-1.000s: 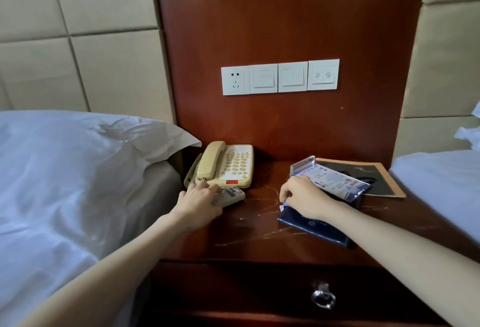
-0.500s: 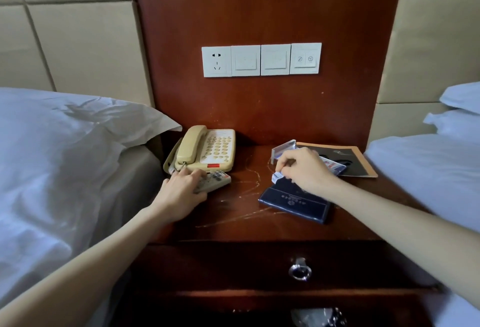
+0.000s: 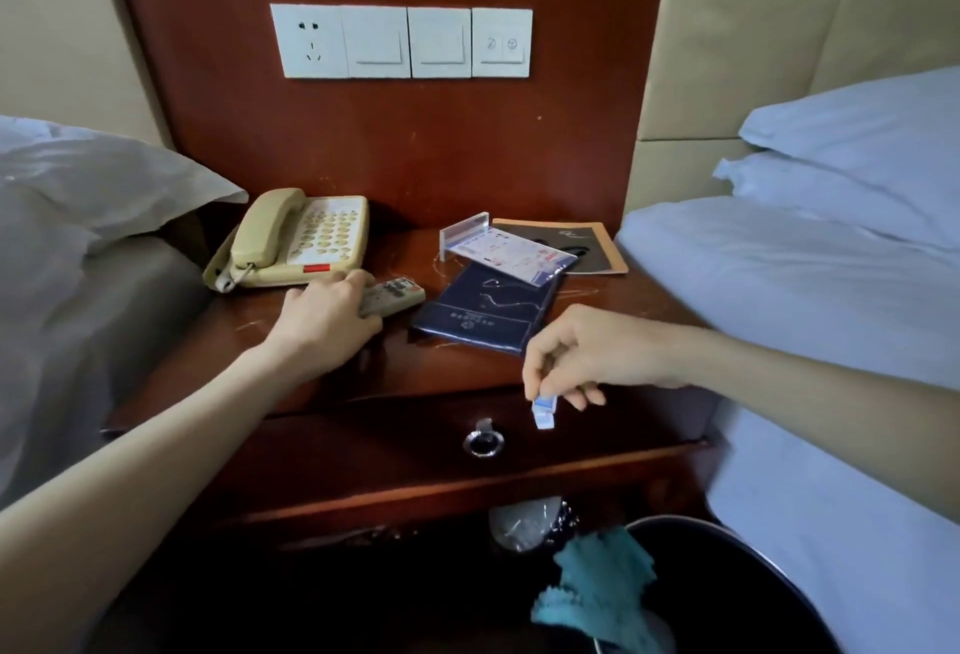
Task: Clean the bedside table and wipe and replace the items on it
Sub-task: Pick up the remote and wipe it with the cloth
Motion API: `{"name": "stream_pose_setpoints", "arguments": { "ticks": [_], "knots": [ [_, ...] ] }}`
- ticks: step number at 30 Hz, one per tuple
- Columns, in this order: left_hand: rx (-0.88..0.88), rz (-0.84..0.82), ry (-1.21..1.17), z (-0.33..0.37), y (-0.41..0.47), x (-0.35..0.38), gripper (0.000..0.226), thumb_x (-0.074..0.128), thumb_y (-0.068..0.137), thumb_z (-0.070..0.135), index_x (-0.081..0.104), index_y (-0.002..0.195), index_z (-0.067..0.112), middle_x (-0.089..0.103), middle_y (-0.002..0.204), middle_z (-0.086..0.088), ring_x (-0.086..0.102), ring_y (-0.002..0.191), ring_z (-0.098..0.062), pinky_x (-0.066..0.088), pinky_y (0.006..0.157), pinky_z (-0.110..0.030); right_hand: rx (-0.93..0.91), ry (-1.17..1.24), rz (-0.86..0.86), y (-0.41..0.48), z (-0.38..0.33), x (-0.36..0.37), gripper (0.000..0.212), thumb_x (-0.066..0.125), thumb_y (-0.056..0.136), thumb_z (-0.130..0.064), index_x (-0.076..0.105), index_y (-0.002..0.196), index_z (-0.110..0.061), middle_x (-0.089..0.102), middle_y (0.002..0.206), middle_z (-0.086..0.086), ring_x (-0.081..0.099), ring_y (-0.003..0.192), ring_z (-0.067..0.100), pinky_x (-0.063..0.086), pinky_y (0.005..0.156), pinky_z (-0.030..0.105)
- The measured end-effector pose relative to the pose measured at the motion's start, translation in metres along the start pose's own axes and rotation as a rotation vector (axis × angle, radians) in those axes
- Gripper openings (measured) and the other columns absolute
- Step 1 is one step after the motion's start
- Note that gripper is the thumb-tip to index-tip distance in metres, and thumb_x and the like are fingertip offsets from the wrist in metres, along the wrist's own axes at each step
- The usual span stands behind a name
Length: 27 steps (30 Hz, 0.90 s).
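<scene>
Bedside surface (image 3: pixel 415 367) fills the middle of my view, dark scratched wood, with its things on it. My left hand (image 3: pixel 322 321) lies at centre left, its fingers curled over the near end of a grey remote control (image 3: pixel 392 296), grasping it while it lies flat on the wood. Just behind the remote control, toward the upper left, sits a cream telephone (image 3: pixel 301 238) with its handset in the cradle. My right hand (image 3: pixel 597 347) hangs out in front of the surface's front edge, right of centre, its fingers pinching a small white-and-blue packet (image 3: pixel 544 412) that dangles below them, over the drawer front (image 3: pixel 363 451) and beside its ring pull (image 3: pixel 483 440). I cannot read the packet.

On the surface behind that hand lies a dark blue folder (image 3: pixel 488 313). A clear card stand (image 3: pixel 511 251) lies tipped over, overlapping the folder's far end, and a brown-edged booklet (image 3: pixel 587 243) lies flat beyond it. At the lower right of the frame a teal cloth (image 3: pixel 602 580) drapes over the rim of a black bin (image 3: pixel 727 586).
</scene>
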<state>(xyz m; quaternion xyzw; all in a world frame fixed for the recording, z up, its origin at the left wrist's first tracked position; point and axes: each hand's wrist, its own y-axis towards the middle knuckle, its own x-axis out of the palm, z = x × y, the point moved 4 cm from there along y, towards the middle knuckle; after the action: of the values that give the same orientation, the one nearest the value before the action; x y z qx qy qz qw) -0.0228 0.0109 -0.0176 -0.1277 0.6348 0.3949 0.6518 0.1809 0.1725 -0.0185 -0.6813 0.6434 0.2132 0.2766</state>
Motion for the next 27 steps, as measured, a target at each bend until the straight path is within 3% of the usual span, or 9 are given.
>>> {"name": "stream_pose_setpoints", "arguments": {
  "ticks": [3,6,11,19,21,24,27],
  "knots": [
    [0.005,0.029,0.035,0.01,0.0,0.0,0.046,0.058,0.083,0.031,0.05,0.125,0.017,0.054,0.124,-0.014,0.051,0.114,-0.036,0.036,0.095,-0.045,0.059,0.031,-0.09,-0.017,0.018,0.003,0.015,0.065,0.082,-0.002,0.072,0.08,-0.015,0.062,0.062,0.005,0.052,0.048,0.009,0.04,0.044,0.016],
    [0.003,0.044,0.043,0.017,-0.001,0.003,0.044,0.058,0.083,0.029,0.052,0.124,0.014,0.053,0.124,-0.017,0.049,0.114,-0.039,0.035,0.096,-0.048,0.166,0.023,-0.215,-0.033,0.043,0.012,0.012,0.065,0.082,0.0,0.07,0.082,-0.011,0.062,0.063,0.003,0.055,0.049,0.008,0.04,0.044,0.015],
    [0.018,0.096,0.002,0.031,-0.009,0.003,0.041,0.057,0.083,0.025,0.054,0.122,0.012,0.054,0.123,-0.02,0.048,0.115,-0.04,0.034,0.097,-0.048,0.35,-0.161,-0.34,-0.056,0.096,0.036,0.015,0.063,0.082,0.003,0.067,0.082,-0.011,0.061,0.066,0.004,0.055,0.047,0.003,0.042,0.044,0.014],
    [0.019,0.092,-0.013,0.035,-0.016,-0.004,0.042,0.056,0.084,0.022,0.054,0.124,0.01,0.052,0.126,-0.021,0.045,0.119,-0.041,0.035,0.098,-0.048,0.619,-0.433,-0.386,-0.083,0.159,0.066,0.023,0.057,0.078,0.005,0.067,0.092,-0.011,0.063,0.068,0.007,0.054,0.049,0.009,0.044,0.045,0.016],
    [0.013,0.087,0.002,0.03,-0.016,-0.004,0.042,0.057,0.084,0.022,0.054,0.124,0.011,0.052,0.126,-0.022,0.045,0.118,-0.042,0.035,0.097,-0.049,0.644,-0.475,-0.395,-0.087,0.167,0.072,0.026,0.055,0.078,0.006,0.069,0.097,-0.007,0.067,0.078,0.015,0.056,0.052,0.01,0.046,0.049,0.018],
    [0.008,0.087,0.023,0.022,-0.015,-0.004,0.041,0.058,0.083,0.022,0.055,0.122,0.01,0.053,0.123,-0.025,0.047,0.115,-0.044,0.038,0.095,-0.051,0.663,-0.5,-0.414,-0.09,0.174,0.077,0.028,0.059,0.08,0.002,0.068,0.106,-0.004,0.065,0.08,0.01,0.059,0.065,0.017,0.051,0.057,0.024],
    [-0.009,0.074,0.035,0.018,-0.015,-0.001,0.043,0.06,0.082,0.022,0.055,0.123,0.01,0.052,0.123,-0.025,0.048,0.114,-0.045,0.038,0.094,-0.052,0.618,-0.521,-0.375,-0.087,0.175,0.074,0.03,0.067,0.079,-0.008,0.067,0.109,-0.01,0.07,0.093,0.015,0.062,0.08,0.024,0.055,0.079,0.034]
  ]
}}
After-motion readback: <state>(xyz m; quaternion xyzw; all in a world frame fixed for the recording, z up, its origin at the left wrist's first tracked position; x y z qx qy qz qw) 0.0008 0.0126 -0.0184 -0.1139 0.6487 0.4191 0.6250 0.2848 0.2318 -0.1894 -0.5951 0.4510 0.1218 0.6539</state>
